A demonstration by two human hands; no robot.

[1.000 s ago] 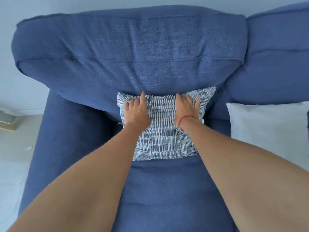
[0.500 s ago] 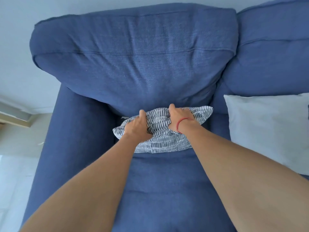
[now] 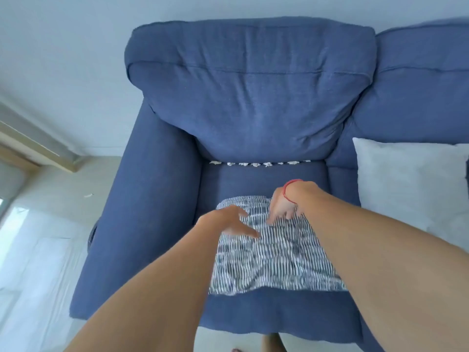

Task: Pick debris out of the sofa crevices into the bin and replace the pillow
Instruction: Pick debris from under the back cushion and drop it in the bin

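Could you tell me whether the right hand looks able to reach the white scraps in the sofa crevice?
Probably yes: the right hand is open over the striped pillow, and only bare blue seat lies between it and the white scraps.

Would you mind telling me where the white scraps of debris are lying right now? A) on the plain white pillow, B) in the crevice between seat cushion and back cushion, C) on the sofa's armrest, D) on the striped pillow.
B: the white debris sits in a row along the crevice where the seat cushion meets the back cushion.
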